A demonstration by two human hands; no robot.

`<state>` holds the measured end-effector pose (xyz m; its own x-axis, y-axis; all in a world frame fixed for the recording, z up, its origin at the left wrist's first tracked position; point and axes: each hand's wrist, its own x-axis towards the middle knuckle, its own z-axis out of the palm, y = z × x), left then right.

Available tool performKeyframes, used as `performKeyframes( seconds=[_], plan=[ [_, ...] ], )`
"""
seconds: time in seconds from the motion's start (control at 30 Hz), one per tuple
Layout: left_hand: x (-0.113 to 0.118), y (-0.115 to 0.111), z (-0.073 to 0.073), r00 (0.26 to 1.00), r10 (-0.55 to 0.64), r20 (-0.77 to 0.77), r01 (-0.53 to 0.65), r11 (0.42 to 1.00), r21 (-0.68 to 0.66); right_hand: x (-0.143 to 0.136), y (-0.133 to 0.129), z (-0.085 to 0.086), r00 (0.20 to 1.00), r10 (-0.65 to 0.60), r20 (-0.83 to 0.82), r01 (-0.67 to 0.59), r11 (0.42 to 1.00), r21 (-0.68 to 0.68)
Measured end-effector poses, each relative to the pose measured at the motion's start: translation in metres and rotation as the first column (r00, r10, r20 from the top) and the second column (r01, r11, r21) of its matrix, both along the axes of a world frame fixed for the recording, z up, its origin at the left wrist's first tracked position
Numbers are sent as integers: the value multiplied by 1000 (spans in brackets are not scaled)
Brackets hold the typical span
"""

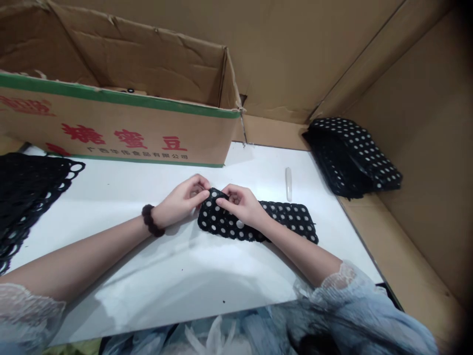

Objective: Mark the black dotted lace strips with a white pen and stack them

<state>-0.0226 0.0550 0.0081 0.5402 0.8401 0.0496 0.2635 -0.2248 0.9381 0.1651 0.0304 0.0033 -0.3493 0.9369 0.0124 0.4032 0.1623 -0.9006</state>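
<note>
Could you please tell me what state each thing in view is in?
Cardboard box: open-topped.
Dotted black strip: lying on the table.
Left hand: pinching the strip.
Right hand: pinching the strip.
Dotted black bundle: folded over.
Black mesh: lying, partly visible.
Pale stick: lying.

Single view, head-worn cam: sits above the near edge of the white table (148, 276), faces forward and pitched down, with the wearer's light blue clothing (251, 330) along the bottom of frame. Range is close: both forearms run in from the lower corners to hands mid-frame, while the big carton (148, 133) upper left and the cardboard wall (295, 54) behind sit farther out. Only one camera, so no overlap between views.
</note>
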Motion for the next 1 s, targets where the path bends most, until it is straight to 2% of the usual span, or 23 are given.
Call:
performKeyframes(
  seconds=[0.07, 0.13, 0.2, 0.23, 0.3, 0.37, 0.43, 0.47, 0.53, 0.63, 0.7, 0.77, 0.83, 0.9, 1.0],
  plan=[
    [2, -5, 2, 987, 132, -95, -105, 963, 247, -1, -1, 0, 1000, -18, -20, 18, 1000, -19],
    [2, -9, 4, 971, 132, -198, -41, 913, 406, -1, -2, -1, 999, -31, -29, 30, 999, -27],
    [1, -11, 5, 957, 107, -269, 42, 867, 497, -2, -3, -1, 998, -44, -39, 43, 999, -25],
    [0, -12, 5, 950, 135, -282, 45, 834, 549, -2, -3, -1, 998, -51, -43, 50, 998, -22],
    [-2, -13, 5, 934, 220, -280, 29, 737, 675, -2, -4, -1, 997, -68, -47, 67, 998, -15],
    [-4, -13, 4, 922, 242, -302, 80, 644, 761, -3, -5, -1, 995, -84, -50, 83, 996, -10],
    [-6, -12, 4, 913, 201, -355, 176, 593, 786, -3, -5, -2, 994, -88, -70, 88, 996, -8],
    [-6, -12, 4, 910, 185, -371, 200, 588, 784, -3, -5, -2, 992, -85, -88, 85, 996, -9],
    [-5, -10, 3, 915, 161, -370, 195, 625, 756, -2, -5, -2, 990, -70, -123, 69, 998, -12],
    [-2, -8, 1, 943, 94, -320, 139, 762, 633, -2, -6, -1, 991, -44, -125, 45, 999, 7],
    [0, -6, 1, 964, 78, -253, 56, 874, 483, -2, -7, 0, 995, -18, -97, 22, 999, 34],
    [1, -5, 2, 978, 72, -194, -10, 954, 300, -2, -8, 1, 997, 7, -75, -3, 998, 59],
    [3, -6, 5, 988, 27, -150, -9, 993, 122, -2, -8, 2, 998, 25, -52, -21, 997, 69],
    [5, -8, 7, 995, -10, -104, 9, 1000, -11, -2, -8, 2, 999, 32, -16, -31, 997, 64],
    [8, -10, 7, 996, 49, -72, -56, 995, -87, -1, -5, 3, 997, 38, 67, -41, 998, 53]
  ],
)
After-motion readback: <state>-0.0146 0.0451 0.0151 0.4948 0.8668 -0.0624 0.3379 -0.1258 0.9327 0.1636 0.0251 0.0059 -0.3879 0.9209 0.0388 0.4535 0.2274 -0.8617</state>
